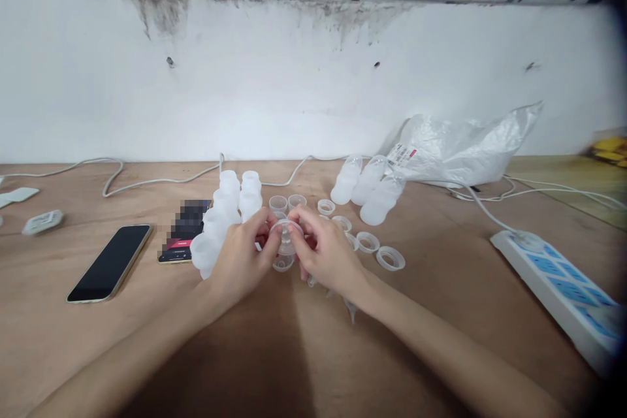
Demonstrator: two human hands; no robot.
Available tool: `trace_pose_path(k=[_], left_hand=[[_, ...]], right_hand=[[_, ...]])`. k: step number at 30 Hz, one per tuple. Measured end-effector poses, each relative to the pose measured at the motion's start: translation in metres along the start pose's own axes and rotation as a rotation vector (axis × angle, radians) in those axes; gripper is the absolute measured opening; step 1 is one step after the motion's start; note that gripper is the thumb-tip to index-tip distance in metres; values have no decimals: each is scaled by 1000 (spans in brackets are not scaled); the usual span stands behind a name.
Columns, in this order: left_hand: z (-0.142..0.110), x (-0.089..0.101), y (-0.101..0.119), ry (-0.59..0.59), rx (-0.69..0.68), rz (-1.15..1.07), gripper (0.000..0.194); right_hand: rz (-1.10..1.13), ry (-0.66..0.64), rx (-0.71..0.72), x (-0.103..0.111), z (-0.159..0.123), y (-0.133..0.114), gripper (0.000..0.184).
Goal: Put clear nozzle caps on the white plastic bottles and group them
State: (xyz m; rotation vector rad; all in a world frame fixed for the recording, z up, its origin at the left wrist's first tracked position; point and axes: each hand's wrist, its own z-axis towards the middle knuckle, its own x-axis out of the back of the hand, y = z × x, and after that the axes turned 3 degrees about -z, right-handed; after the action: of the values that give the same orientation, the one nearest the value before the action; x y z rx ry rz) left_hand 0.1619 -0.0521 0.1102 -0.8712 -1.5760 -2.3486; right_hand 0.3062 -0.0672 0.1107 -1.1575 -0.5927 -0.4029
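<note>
My left hand [249,245] and my right hand [328,248] meet at mid-table. Thumbs and fingers of both pinch the rim of a small clear plastic piece [287,240], round and cup-like; its exact kind is unclear. Just under it on the table is a clear plastic cup [283,264], with further clear cups [296,201] behind. Beside my left hand, several frosted white bottles [215,222] stand in rows. To the right of my right hand lie several translucent screw rings [390,258]. A clear pointed teat-like piece [351,310] shows partly below my right wrist.
Several translucent domed containers [375,199] stand at the back right, before a plastic bag [455,150]. A phone [110,264] and a partly blurred second phone [189,232] lie left. A power strip [558,287] sits right, and white cables [161,181] run along the wall.
</note>
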Motion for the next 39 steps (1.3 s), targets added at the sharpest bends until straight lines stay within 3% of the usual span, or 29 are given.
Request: trace_pose_path(k=[6, 13, 27, 31, 34, 36, 38, 39], left_hand=[[2, 3, 0, 3, -6, 19, 12], [2, -3, -6, 42, -93, 189, 12], [0, -7, -6, 68, -116, 281, 14], [-2, 3, 3, 33, -76, 402, 9], [-12, 24, 13, 79, -26, 427, 34], [-24, 39, 7, 243, -27, 399, 38], [-37, 47, -15, 483, -25, 409, 48], [-43, 48, -29, 513, 23, 440, 57]], right_hand=[[2, 8, -7, 2, 4, 1, 11], [-158, -53, 82, 0, 9, 10, 7], [-283, -5, 161, -1, 3, 8, 6], [-86, -20, 64, -4, 3, 11, 6], [215, -23, -51, -2, 6, 13, 13], [443, -42, -116, 2, 9, 13, 29], [620, -57, -164, 6, 12, 12, 37], [690, -67, -188, 9, 13, 11, 39]])
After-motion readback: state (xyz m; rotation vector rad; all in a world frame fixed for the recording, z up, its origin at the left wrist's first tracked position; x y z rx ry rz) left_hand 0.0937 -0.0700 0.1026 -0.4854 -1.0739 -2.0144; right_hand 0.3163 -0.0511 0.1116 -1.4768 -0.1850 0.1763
